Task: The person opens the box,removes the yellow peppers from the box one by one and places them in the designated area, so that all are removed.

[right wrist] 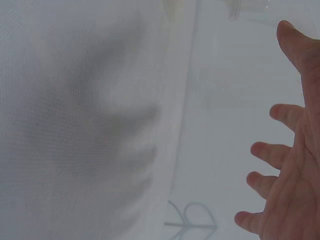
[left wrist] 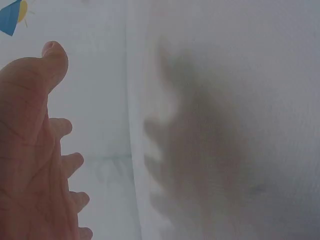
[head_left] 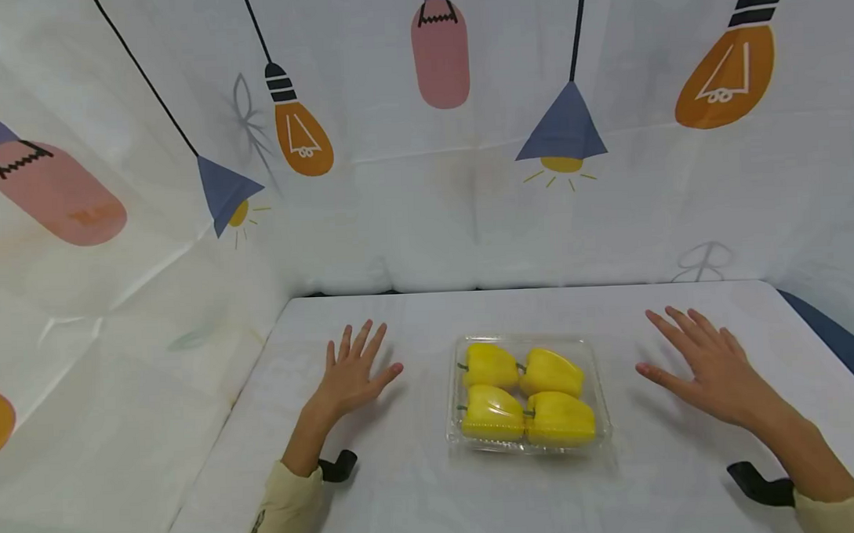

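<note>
A clear plastic container (head_left: 459, 422) with several yellow bell peppers (head_left: 561, 419) in it sits on the white table, between the two hands. To its left is my left hand (head_left: 349, 379), fingers spread and straight, holding nothing. My right hand (head_left: 709, 366) hovers on the other side of the container, its fingers also extended and its palm bare. Both wrist views show the palms of the left hand (left wrist: 30, 145) and right hand (right wrist: 295, 175) above the white surface, with their shadows on it.
The white-covered table (head_left: 393, 495) ends at a back edge against a white curtain (head_left: 397, 213) printed with lamps and bulbs. Another curtain side hangs along the left. A dark blue surface (head_left: 835, 342) shows past the table's right edge. Black wrist mounts (head_left: 338, 466) sit on both forearms.
</note>
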{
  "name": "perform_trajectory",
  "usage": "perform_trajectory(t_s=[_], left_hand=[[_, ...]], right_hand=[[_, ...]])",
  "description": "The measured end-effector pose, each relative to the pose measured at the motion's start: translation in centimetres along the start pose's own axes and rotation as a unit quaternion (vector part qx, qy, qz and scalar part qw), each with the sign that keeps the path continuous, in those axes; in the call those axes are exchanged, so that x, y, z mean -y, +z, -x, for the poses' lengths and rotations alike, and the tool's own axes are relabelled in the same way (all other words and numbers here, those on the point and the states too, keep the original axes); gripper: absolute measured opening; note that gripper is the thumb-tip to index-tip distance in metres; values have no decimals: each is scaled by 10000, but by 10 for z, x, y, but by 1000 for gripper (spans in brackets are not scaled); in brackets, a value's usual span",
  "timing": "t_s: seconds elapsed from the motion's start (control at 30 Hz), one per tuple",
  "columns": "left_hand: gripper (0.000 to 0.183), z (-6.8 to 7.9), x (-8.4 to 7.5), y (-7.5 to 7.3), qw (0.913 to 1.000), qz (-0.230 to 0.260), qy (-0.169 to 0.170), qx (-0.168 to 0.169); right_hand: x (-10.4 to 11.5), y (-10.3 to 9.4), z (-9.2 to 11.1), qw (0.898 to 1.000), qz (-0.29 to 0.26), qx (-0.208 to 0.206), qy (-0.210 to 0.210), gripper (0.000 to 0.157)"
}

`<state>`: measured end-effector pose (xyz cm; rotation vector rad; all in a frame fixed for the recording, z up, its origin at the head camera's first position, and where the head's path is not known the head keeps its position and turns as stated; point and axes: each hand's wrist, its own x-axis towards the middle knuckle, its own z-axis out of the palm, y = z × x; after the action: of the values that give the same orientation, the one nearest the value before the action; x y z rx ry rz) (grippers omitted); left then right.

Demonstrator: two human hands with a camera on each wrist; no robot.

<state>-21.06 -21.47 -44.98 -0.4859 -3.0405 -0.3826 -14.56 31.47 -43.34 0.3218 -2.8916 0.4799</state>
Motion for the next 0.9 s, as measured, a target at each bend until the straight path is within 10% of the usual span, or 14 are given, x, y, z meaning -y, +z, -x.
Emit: perform_trajectory(t_s=[0.9], left_hand=[[79,16,-24,5,9920,1101,415,453]], right_hand=[[32,-8,15,9934,-791,771,294,89]])
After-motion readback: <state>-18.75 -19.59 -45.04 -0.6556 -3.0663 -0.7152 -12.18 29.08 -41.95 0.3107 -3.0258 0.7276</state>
